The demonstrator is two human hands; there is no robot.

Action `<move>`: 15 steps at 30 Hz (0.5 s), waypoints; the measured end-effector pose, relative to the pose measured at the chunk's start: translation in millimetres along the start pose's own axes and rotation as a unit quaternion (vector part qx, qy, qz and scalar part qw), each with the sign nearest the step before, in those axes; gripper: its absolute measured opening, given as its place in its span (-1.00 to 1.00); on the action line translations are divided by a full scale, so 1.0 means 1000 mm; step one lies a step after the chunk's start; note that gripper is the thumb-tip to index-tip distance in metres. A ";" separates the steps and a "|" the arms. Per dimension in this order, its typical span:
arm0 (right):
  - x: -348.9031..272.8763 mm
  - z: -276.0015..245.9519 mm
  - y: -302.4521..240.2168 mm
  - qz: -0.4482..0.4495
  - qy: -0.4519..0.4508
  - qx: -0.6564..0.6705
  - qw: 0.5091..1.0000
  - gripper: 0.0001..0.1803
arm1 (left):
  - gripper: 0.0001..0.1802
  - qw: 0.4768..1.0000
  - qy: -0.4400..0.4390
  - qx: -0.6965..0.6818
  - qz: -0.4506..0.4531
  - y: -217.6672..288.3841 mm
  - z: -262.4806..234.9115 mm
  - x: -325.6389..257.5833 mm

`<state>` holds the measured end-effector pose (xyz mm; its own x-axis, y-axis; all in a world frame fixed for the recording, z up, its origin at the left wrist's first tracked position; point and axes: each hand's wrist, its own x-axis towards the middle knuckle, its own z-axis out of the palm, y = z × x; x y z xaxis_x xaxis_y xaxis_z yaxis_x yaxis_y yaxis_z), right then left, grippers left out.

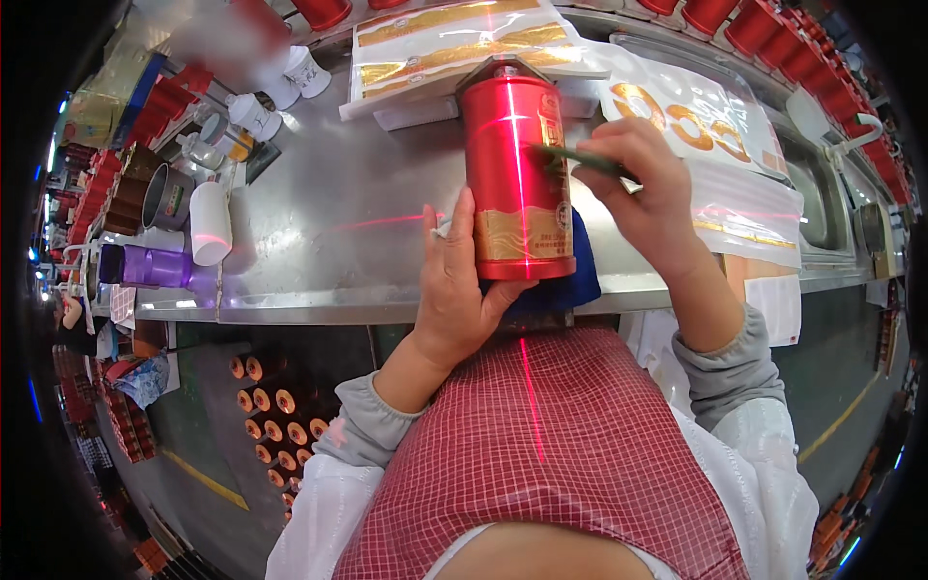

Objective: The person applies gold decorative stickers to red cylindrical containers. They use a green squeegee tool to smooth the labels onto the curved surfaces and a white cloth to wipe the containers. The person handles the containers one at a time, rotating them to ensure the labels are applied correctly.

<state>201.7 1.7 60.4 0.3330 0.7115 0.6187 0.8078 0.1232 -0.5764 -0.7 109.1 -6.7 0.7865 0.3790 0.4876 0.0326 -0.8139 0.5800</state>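
Note:
A shiny red bottle [515, 169] with a gold band lies on its side on a blue cloth [570, 280] near the front edge of the steel bench. My left hand [456, 280] grips its lower end from the left. My right hand [643, 179] presses a thin dark green tool [580, 159] against the bottle's right side, on its label. A red laser cross falls along the bottle and across the bench.
Sheets of gold labels [454, 43] and a clear bag with gold rings [696, 121] lie behind the bottle. White bottles [256, 111], a white cup [210, 222], a purple bottle [155, 266] and tins stand at left. Red caps [793, 43] line the back right.

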 end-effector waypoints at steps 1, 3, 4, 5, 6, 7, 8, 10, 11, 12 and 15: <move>-0.007 -0.004 -0.006 -0.032 -0.070 0.049 0.996 -0.76 | 0.10 1.000 -0.001 0.002 0.000 0.001 0.000 0.001; -0.019 -0.010 -0.031 -0.095 -0.212 0.157 0.960 -0.77 | 0.11 0.999 0.014 0.036 0.016 0.002 -0.003 0.003; -0.016 -0.010 -0.031 -0.096 -0.244 0.181 0.948 -0.76 | 0.11 0.998 0.020 0.051 0.023 0.004 -0.004 0.003; -0.013 -0.010 -0.022 -0.032 -0.231 0.163 0.959 -0.77 | 0.12 0.999 0.009 0.046 0.013 0.008 -0.003 0.003; -0.013 -0.006 -0.012 0.007 -0.144 0.129 0.981 -0.76 | 0.12 0.999 0.004 0.045 0.007 0.011 -0.004 0.006; -0.015 -0.003 -0.007 0.045 -0.057 0.094 0.993 -0.75 | 0.13 0.999 -0.002 0.044 0.000 0.012 -0.004 0.009; -0.019 -0.006 -0.011 0.012 -0.077 0.084 0.993 -0.74 | 0.13 0.999 -0.002 0.044 0.003 0.009 -0.005 0.010; -0.021 -0.012 -0.023 -0.054 -0.149 0.107 0.982 -0.73 | 0.13 0.999 -0.005 0.039 0.001 0.002 -0.002 0.004; -0.020 -0.014 -0.027 -0.068 -0.153 0.087 0.982 -0.73 | 0.13 0.999 0.000 0.035 0.003 0.003 -0.002 0.005; -0.023 -0.009 -0.022 -0.077 -0.112 0.051 0.989 -0.73 | 0.12 1.000 0.005 0.030 0.004 0.004 -0.002 0.006; -0.027 -0.004 -0.021 -0.127 -0.108 0.006 0.986 -0.72 | 0.12 1.000 0.005 0.024 0.001 0.001 -0.001 0.004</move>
<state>177.4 -22.7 58.1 0.0084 0.7866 0.6174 0.8456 0.3240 -0.4243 1.9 110.0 -3.9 0.7810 0.3810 0.4949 0.0609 -0.8351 0.5468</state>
